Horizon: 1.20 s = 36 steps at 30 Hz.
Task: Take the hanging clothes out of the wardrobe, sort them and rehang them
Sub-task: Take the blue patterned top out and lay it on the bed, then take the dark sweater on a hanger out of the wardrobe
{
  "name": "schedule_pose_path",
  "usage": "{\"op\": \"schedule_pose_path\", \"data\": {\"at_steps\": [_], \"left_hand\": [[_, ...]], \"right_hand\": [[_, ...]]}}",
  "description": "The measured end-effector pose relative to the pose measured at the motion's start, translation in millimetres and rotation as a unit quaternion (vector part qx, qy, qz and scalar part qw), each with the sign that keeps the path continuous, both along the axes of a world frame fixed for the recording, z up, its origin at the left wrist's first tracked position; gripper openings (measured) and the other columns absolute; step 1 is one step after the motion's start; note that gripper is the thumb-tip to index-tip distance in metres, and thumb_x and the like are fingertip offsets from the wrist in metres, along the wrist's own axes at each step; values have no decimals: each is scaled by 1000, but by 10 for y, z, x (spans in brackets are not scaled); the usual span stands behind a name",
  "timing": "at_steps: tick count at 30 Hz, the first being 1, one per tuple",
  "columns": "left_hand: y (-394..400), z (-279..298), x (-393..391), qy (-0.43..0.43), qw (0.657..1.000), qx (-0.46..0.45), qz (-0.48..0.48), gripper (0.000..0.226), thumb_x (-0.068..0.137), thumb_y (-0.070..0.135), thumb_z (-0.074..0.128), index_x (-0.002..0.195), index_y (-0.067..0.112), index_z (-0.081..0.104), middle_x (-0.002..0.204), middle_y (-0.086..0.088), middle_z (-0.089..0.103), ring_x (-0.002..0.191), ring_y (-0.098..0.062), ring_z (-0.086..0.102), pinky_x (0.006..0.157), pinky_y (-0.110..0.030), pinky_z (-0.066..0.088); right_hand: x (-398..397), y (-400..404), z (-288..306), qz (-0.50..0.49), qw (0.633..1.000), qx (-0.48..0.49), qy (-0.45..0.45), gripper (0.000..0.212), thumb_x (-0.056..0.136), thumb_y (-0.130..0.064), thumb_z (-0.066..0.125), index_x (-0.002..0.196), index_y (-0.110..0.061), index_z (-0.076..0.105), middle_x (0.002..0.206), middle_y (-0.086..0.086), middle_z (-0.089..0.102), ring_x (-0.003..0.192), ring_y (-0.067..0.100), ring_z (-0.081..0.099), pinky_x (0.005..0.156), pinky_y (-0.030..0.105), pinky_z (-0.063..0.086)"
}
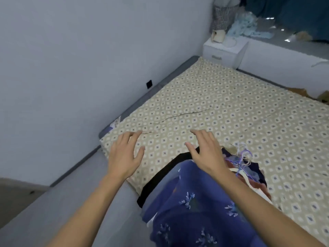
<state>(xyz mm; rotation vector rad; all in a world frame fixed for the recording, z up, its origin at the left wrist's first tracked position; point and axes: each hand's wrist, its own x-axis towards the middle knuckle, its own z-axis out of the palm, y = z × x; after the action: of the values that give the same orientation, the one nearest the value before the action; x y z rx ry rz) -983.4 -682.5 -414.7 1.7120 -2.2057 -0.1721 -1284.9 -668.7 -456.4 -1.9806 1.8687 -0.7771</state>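
Note:
A pile of clothes lies on the near part of the bed, topped by a blue garment with a pale flower print [194, 207]. A black garment [156, 182] edges the pile on its left. Several hangers [242, 161], purple and cream, stick out at the pile's far right end over dark red and navy clothes. My left hand [124, 155] hovers with spread fingers over the patterned bed cover, left of the pile, holding nothing. My right hand [204, 150] is stretched out with relaxed fingers just above the pile's far end, holding nothing.
The bed cover [222, 107], beige with a small square pattern, fills the middle. A grey bed frame [53, 207] runs along the near left side, beside the pale wall. A white bedside cabinet [224, 50] with a mug and woven basket stands at the far corner.

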Motion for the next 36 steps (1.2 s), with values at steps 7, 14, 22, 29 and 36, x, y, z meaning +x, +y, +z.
{"op": "schedule_pose_path", "data": {"at_steps": [7,14,22,29,36], "left_hand": [[1262,529,1430,-7,979,-68,191,58,100,49,48,153,25,48,130,2,56,122,-21,51,97,-43,44],[3515,877,2739,-33,917,-108,382,58,98,46,50,151,23,50,128,1,56,121,-23,51,95,-44,45],[6382,1183,3398,-68,793,-115,594,61,99,49,50,154,24,47,133,2,55,125,-25,50,96,-45,46],[7981,1209,3465,-82,683,-99,719,60,98,51,48,152,24,49,133,4,57,124,-22,53,95,-44,49],[8955,1112,3637,-93,583,-60,805,61,101,54,44,152,21,48,129,1,58,117,-20,55,90,-41,52]], "right_hand": [[1646,168,623,181,980,-84,-3,51,102,-55,53,143,-25,52,128,-8,55,117,20,50,98,41,46],[3586,1430,1158,377,916,-137,-17,52,101,-56,53,143,-24,52,128,-4,54,118,23,50,97,44,46],[5245,3471,1539,578,798,-161,-58,53,103,-56,49,144,-22,50,123,-2,57,111,23,53,93,43,47],[6200,5055,1532,725,657,-182,-105,46,104,-46,55,139,-16,57,117,-2,59,106,22,54,88,36,44],[7131,5950,1411,802,561,-154,-131,48,105,-50,49,141,-19,55,122,-3,60,110,21,54,92,40,47]]}}
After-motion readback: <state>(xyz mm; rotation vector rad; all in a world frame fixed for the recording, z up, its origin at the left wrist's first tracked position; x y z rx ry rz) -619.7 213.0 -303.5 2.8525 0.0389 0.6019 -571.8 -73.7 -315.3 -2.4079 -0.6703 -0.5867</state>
